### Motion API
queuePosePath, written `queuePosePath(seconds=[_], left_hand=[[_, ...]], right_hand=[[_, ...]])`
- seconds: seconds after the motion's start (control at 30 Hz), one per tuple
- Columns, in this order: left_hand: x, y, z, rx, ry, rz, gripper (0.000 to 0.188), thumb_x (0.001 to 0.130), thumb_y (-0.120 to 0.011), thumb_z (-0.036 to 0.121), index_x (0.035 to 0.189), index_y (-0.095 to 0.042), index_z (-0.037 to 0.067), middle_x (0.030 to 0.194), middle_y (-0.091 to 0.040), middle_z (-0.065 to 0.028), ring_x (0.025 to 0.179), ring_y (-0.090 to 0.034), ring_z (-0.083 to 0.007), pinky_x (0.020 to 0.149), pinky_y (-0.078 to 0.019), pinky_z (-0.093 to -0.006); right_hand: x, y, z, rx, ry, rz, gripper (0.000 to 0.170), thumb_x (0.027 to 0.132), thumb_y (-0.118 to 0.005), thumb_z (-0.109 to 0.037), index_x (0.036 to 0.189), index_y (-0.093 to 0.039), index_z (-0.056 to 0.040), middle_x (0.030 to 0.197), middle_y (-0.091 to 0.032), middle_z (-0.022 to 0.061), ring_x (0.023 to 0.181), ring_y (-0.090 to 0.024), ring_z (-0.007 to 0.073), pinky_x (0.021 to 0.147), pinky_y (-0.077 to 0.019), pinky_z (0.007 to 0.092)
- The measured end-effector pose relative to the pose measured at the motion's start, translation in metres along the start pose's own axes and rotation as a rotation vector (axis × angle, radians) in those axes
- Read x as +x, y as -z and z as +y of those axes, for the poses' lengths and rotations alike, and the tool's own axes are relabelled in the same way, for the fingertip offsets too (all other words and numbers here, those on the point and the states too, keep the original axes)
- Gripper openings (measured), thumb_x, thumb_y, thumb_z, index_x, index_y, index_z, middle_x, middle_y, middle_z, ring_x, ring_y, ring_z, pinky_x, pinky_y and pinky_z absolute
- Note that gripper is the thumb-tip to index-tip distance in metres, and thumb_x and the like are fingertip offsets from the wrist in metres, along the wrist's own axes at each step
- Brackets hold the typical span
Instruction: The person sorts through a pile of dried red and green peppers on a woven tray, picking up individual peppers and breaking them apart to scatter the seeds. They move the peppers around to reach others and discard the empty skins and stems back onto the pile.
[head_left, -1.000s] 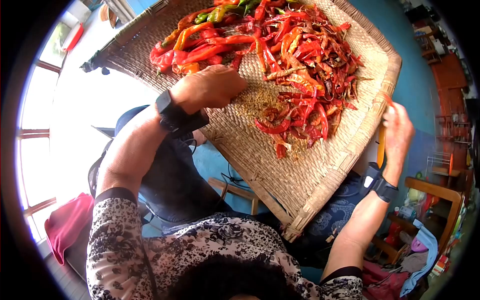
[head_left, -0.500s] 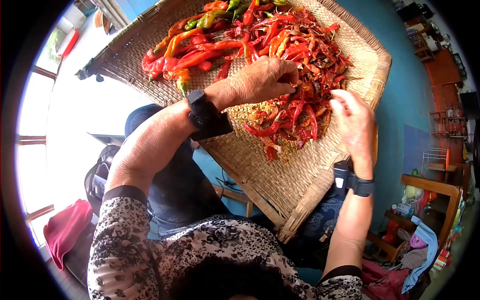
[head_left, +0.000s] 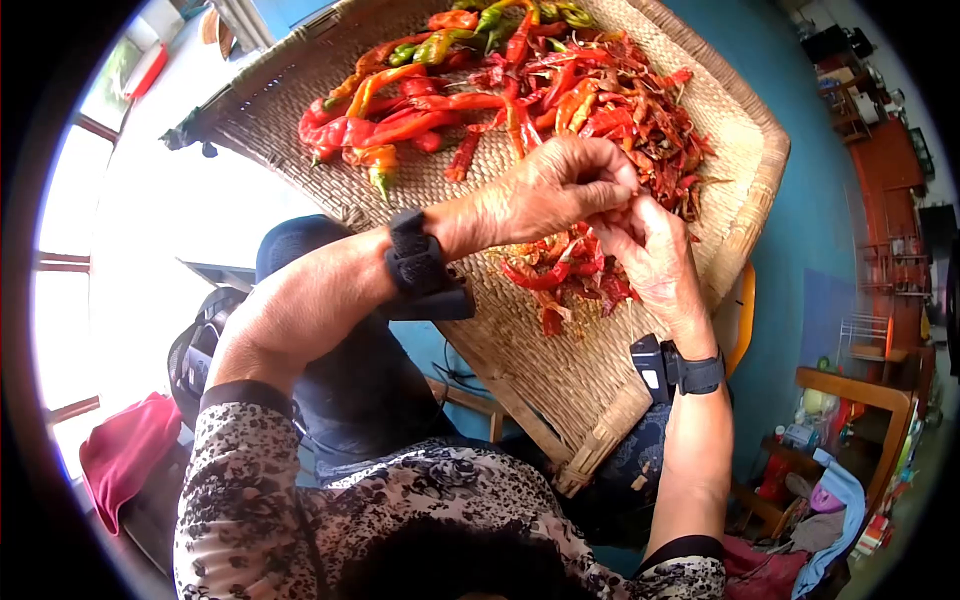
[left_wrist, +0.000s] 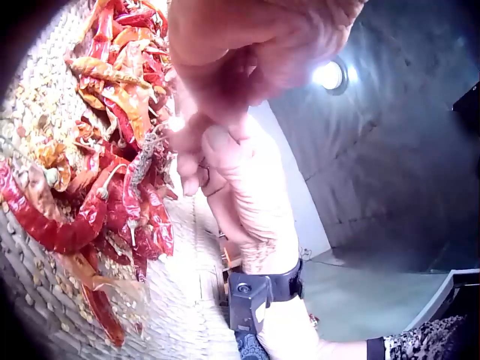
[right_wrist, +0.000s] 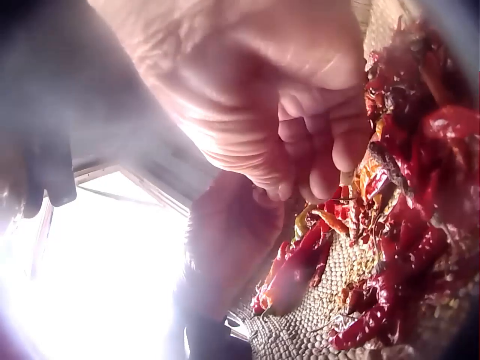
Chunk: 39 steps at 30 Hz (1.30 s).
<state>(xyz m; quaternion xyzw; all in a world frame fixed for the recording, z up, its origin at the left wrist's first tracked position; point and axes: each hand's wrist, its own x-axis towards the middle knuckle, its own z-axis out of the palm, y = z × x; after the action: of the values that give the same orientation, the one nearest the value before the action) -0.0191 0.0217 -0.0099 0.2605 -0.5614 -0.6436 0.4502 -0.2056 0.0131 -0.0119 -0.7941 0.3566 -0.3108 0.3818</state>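
Observation:
Both hands meet fingertip to fingertip above a heap of dried red chilies (head_left: 665,140) on a woven tray (head_left: 530,350). The left hand (head_left: 555,190) has thumb and index finger bent into a pinch. The right hand (head_left: 655,255) brings its curled fingers against that pinch from the near side. What they pinch looks like a dried chili, mostly hidden by the fingers. In the left wrist view, a dark shriveled chili (left_wrist: 142,161) shows right beside the fingertips. Below the hands lie more red chilies (head_left: 545,275) and scattered pale seeds (left_wrist: 45,116).
Plump fresh-looking red chilies (head_left: 400,125) and a few green ones (head_left: 440,45) lie at the tray's far left. The tray slants over the person's knees, its stiff rim (head_left: 605,435) toward the body. A wooden chair (head_left: 860,385) stands at the right.
The left hand moved right from the tray's left side to the chili heap. The right hand came inward from outside the right rim. Their fingertips have come together.

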Motion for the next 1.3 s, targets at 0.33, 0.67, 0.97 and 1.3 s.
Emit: queuePosePath(seconds=[0.33,0.67,0.97,1.3], left_hand=[[-0.005,0.0,0.007,0.225,-0.059,0.202,0.029,0.094,-0.059,0.024,0.115,-0.055,0.004,0.101,-0.061,-0.0035,0.098,-0.056,-0.0106,0.083,-0.0495,-0.0288],[-0.036,-0.01,-0.019,1.086,-0.054,-0.463,0.043,0.079,-0.07,0.035,0.105,-0.06,0.003,0.095,-0.058,-0.0128,0.09,-0.061,-0.0317,0.076,-0.0511,-0.0408],[-0.034,-0.008,-0.034,1.4,-0.15,-0.452,0.014,0.08,-0.062,0.013,0.094,-0.06,0.01,0.096,-0.05,-0.0088,0.083,-0.06,-0.0275,0.071,-0.0529,-0.0365],[-0.006,0.016,-0.032,1.184,-0.244,-0.205,0.016,0.077,-0.06,-0.001,0.092,-0.055,0.003,0.077,-0.061,-0.0125,0.075,-0.064,-0.0284,0.064,-0.054,-0.0369]], right_hand=[[-0.009,0.017,-0.013,-0.044,-0.161,0.029,0.023,0.095,-0.055,-0.022,0.096,-0.062,0.0,0.069,-0.063,0.0053,0.062,-0.06,0.013,0.056,-0.0476,0.0289],[-0.057,0.141,0.037,0.418,-0.312,0.958,0.023,0.092,-0.06,-0.028,0.092,-0.06,-0.0052,0.07,-0.053,-0.0012,0.062,-0.047,0.0075,0.056,-0.0392,0.0219],[-0.08,0.183,0.092,1.348,-0.174,0.899,0.023,0.096,-0.052,-0.025,0.089,-0.053,-0.0026,0.07,-0.049,0.003,0.062,-0.046,0.0145,0.057,-0.0392,0.0278],[-0.006,0.049,-0.013,0.08,-0.252,0.146,0.023,0.09,-0.062,-0.024,0.105,-0.063,-0.0056,0.081,-0.06,-0.0003,0.069,-0.054,0.0054,0.059,-0.0451,0.0203]])
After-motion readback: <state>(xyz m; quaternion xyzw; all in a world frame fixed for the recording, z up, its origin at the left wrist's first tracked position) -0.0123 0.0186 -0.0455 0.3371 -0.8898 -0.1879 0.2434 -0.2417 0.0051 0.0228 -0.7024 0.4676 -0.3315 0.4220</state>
